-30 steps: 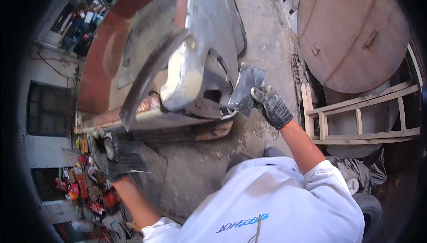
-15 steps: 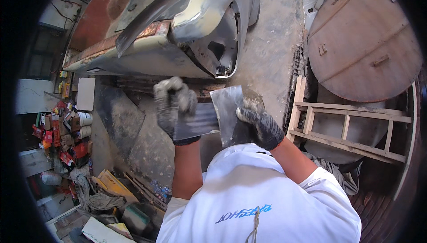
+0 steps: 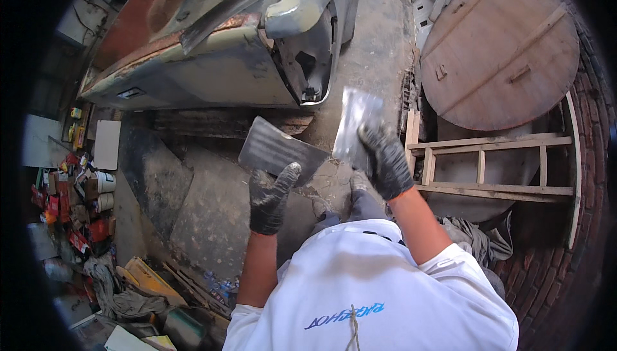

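Observation:
My left hand, in a dark work glove with pale, dusty fingertips, is closed on the lower edge of a flat rectangular dark grey sheet. That sheet is tilted, and smeary streaks cross its face. My right hand, gloved in black, grips a smaller, shiny metal sheet that stands up ahead of its fingers and catches the light. The near corners of the two sheets come close together; I cannot tell whether they touch. Ahead of both hands is a patched, partly rusty vehicle body.
A round wooden board leans at the right above a wooden ladder-like frame. Boxes and white buckets are piled at the left. Below them lie crumpled cloth and a yellow panel. Concrete floor shows between.
The two sheets, overlapping before, have moved apart. My left hand has turned and dropped lower beneath its sheet, and the right sheet has swung up. The whole view has shifted slightly.

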`<state>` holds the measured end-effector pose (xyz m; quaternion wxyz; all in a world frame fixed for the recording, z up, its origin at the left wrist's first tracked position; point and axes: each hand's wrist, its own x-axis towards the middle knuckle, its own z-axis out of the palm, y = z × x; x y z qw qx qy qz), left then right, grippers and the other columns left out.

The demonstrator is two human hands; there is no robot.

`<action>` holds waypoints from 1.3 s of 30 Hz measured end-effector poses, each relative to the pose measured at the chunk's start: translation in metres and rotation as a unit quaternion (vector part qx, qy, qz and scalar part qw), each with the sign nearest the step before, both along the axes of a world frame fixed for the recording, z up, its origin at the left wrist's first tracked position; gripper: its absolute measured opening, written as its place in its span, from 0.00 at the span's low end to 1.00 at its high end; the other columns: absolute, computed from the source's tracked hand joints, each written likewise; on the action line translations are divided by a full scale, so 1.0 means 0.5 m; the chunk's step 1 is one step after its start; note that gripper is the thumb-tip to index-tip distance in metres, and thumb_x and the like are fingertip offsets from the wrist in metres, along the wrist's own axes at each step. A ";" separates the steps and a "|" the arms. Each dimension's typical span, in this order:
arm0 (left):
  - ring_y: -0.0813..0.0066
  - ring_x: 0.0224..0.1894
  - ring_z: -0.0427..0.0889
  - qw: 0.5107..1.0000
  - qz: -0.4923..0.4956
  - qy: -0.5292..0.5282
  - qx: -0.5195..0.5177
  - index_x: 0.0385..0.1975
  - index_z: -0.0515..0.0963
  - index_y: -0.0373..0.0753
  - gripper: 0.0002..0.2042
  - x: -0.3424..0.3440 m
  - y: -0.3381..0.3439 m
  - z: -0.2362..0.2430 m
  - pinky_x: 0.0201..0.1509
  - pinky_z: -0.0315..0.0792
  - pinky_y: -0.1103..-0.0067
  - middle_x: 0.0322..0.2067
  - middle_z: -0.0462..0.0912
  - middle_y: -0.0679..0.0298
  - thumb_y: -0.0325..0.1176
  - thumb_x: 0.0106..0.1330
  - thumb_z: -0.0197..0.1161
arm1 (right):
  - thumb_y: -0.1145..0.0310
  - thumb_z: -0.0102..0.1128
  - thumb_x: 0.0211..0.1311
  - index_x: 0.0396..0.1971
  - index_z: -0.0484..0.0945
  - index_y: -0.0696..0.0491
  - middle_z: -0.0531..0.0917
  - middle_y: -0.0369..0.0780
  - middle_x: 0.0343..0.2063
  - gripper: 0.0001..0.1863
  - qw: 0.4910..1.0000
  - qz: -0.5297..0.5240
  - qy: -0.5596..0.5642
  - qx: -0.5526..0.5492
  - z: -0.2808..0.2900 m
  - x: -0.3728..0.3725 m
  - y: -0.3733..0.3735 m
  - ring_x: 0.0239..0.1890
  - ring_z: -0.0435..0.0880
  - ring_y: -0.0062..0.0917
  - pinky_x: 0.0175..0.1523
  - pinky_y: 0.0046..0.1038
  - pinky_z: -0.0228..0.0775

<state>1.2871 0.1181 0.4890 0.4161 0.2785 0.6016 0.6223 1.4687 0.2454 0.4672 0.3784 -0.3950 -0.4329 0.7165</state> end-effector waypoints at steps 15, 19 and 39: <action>0.69 0.49 0.79 0.946 -0.127 -0.296 0.011 0.54 0.70 0.34 0.18 0.125 0.070 -0.033 0.51 0.75 0.74 0.48 0.78 0.58 0.31 0.66 0.59 | 0.66 0.57 0.63 0.55 0.70 0.60 0.80 0.39 0.38 0.23 0.966 0.101 -0.120 0.206 0.000 0.192 0.118 0.39 0.75 0.19 0.44 0.24 0.71; 0.68 0.51 0.78 0.979 -0.179 0.098 -0.031 0.56 0.67 0.30 0.20 0.227 0.162 -0.022 0.56 0.72 0.73 0.52 0.76 0.54 0.33 0.68 0.57 | 0.65 0.57 0.63 0.54 0.71 0.59 0.78 0.47 0.42 0.22 0.905 0.056 -0.339 0.251 -0.016 0.261 0.173 0.40 0.78 0.29 0.46 0.31 0.71; 0.75 0.49 0.75 0.941 -0.337 -0.021 0.038 0.59 0.65 0.33 0.20 0.389 0.348 0.015 0.54 0.70 0.76 0.51 0.75 0.60 0.36 0.72 0.51 | 0.66 0.53 0.61 0.47 0.71 0.68 0.77 0.61 0.40 0.21 0.849 -0.024 -0.278 0.448 0.053 0.350 0.273 0.37 0.80 0.50 0.42 0.44 0.72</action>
